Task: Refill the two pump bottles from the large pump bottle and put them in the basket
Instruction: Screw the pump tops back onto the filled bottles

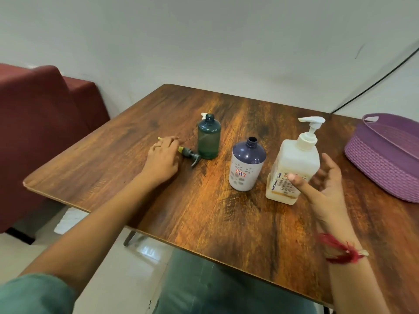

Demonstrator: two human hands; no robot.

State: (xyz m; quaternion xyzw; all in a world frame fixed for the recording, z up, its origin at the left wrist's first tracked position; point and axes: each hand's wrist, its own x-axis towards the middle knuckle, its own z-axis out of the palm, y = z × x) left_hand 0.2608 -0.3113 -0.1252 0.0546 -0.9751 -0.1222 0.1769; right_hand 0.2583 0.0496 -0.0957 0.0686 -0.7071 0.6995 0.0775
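Desk [204, 223]: uncapped green bottle [208, 141] and purple-white bottle [246, 171]; large pump bottle [294, 159], right grip [326, 186] spread beside it; detached pump [191, 155] under left grip [163, 158], hold unclear; purple basket [381, 168].

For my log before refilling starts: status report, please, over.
Left hand on tube of dark pump head, grip unclear; right hand open at large pump bottle. Green bottle and purple-white bottle upright, uncapped. Purple basket at right, unobstructed.
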